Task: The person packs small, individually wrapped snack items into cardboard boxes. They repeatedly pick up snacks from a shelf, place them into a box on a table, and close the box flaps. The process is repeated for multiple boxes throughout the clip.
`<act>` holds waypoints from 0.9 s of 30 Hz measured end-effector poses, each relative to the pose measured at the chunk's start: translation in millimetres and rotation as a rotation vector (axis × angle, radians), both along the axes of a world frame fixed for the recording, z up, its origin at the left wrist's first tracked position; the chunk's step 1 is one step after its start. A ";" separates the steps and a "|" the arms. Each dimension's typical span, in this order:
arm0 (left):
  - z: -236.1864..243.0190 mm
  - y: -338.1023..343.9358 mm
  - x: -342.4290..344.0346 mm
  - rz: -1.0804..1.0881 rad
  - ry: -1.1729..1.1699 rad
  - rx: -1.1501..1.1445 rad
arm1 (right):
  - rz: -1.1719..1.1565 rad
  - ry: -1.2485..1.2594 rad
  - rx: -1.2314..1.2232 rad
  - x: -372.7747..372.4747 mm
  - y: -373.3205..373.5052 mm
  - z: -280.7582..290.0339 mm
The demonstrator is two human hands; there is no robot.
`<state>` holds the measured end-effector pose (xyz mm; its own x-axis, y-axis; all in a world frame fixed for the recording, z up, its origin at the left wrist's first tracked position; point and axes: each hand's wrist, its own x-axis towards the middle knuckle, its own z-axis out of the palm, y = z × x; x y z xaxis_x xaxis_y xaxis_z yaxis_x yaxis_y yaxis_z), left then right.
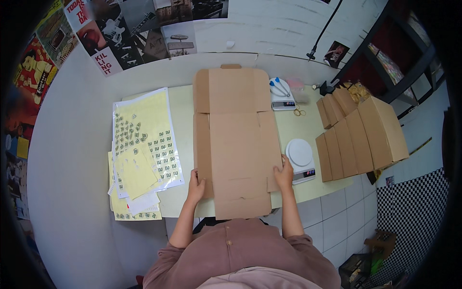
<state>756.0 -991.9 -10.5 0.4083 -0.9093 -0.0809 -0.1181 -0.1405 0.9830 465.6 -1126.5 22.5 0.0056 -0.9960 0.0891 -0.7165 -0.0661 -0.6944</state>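
Note:
A flat, unfolded brown cardboard box (236, 149) lies lengthwise over the table in front of me, its crease lines and side flaps showing. Its near flap reaches the table's front edge, close to my body. My left hand (195, 187) grips the left side flap near its lower end, fingers partly hidden by the board. On the opposite side my right hand (284, 174) holds the right flap, thumb on top and some fingers out of sight. Just right of that hand stands a white scale (303, 174) with a round plate.
Yellow sticker sheets (151, 113) cover the table's left side. At the back right are a second scale (282, 100) with blue-handled scissors (278, 87) on it, and gold scissors (299, 112). Folded brown boxes (368, 130) stand in a row at the right. A wall rises behind.

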 end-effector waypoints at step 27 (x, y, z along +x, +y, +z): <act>38.3 19.2 -44.1 -0.131 0.121 0.121 | 0.249 -0.483 0.634 -16.5 45.3 -9.0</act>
<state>711.9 -972.7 27.8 0.2681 -0.9346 -0.2339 -0.0247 -0.2494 0.9681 449.1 -1081.3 13.5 0.3377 -0.8325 -0.4392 -0.3467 0.3238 -0.8803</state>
